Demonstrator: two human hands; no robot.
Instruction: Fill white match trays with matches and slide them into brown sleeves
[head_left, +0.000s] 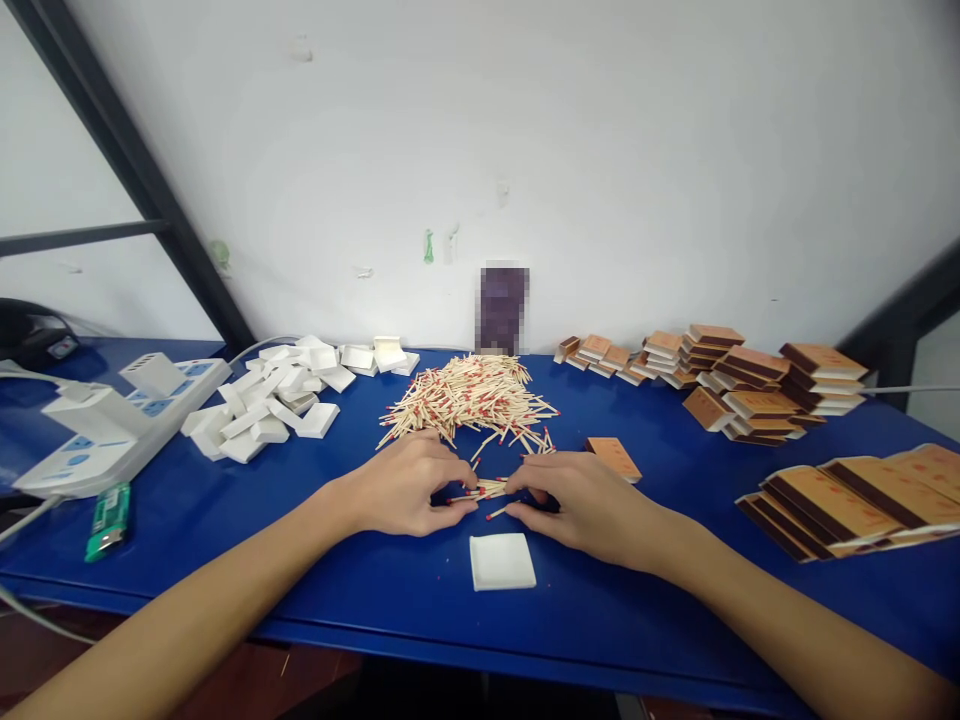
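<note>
From my end, I see the blue table (360, 600) w/ a big match pile (469, 395) toward the back. Nearer me, my L hand (409, 485) & R hand (592, 505) are loosely curled inward, just beyond a white box tray (502, 562), at opp. ends of a small match bunch (491, 487) btwn them; can't tell if they're gripping any.

The surface (390, 620) is deep blue. Matchsticks (465, 395) are pale cream with red heads, trays (502, 562) plain white, matchbox sleeves (836, 500) orange with dark brown bands and reddish print; the wall (600, 150) is greyish white.
</note>
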